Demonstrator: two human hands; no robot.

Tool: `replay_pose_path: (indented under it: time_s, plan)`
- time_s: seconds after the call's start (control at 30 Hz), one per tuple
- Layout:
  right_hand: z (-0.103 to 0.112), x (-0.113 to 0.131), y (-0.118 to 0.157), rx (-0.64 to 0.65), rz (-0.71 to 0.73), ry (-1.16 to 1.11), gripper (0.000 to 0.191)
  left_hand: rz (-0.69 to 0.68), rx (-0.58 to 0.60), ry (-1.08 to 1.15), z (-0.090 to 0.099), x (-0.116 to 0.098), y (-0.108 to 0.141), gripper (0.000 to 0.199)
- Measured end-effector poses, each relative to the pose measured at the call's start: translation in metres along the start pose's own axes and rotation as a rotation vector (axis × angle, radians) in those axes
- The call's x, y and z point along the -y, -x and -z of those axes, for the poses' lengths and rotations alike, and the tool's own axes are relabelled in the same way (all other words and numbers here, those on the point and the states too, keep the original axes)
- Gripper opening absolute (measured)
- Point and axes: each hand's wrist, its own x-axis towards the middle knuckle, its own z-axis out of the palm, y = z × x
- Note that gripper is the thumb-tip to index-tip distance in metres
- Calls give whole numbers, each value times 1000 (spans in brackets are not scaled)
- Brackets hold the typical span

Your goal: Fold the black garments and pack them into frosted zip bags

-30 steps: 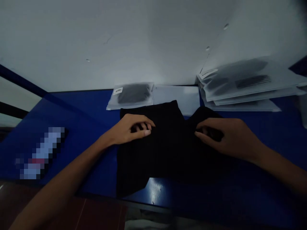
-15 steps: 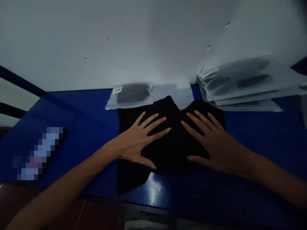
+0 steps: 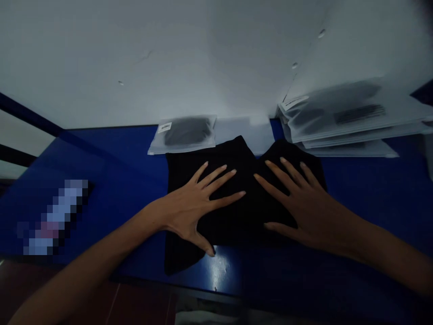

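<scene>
Solid black on the folded garment (image 3: 243, 216), not a hint of pattern on it! Underneath, the table (image 3: 101, 189) is a deep, glossy royal blue, with a white patch of glare (image 3: 216, 271) by the front edge. Up top, a frosted bag (image 3: 182, 133) goes smoky grey over a dark shape, white label (image 3: 164, 127) on its corner. More milky bags (image 3: 352, 117) are stacked to the right, dark bands showing through. Pale grey-white wall (image 3: 169, 58) above, reddish-brown floor (image 3: 142, 307) below!

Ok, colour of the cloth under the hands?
The cloth is black, no pattern visible, in the head view.
</scene>
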Motion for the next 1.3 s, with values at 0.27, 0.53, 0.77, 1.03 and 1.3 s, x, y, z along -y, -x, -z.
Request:
replay_pose_path:
  time_s: [0.27, 0.53, 0.77, 1.03, 1.3]
  plan:
    - [5, -5, 5, 56, -18, -46, 98, 14, 95, 89, 18, 24, 14, 130]
    - [7, -9, 4, 27, 34, -35, 104, 19, 39, 20, 13, 19, 11, 125]
    - [8, -2, -6, -168, 148, -29, 84, -22, 17, 25, 8, 10, 5, 134]
    - [2, -5, -5, 45, 52, -66, 91, -8, 29, 60, 14, 9, 6, 112]
    - [3, -5, -4, 55, 49, -85, 95, -14, 55, 15, 12, 14, 7, 121]
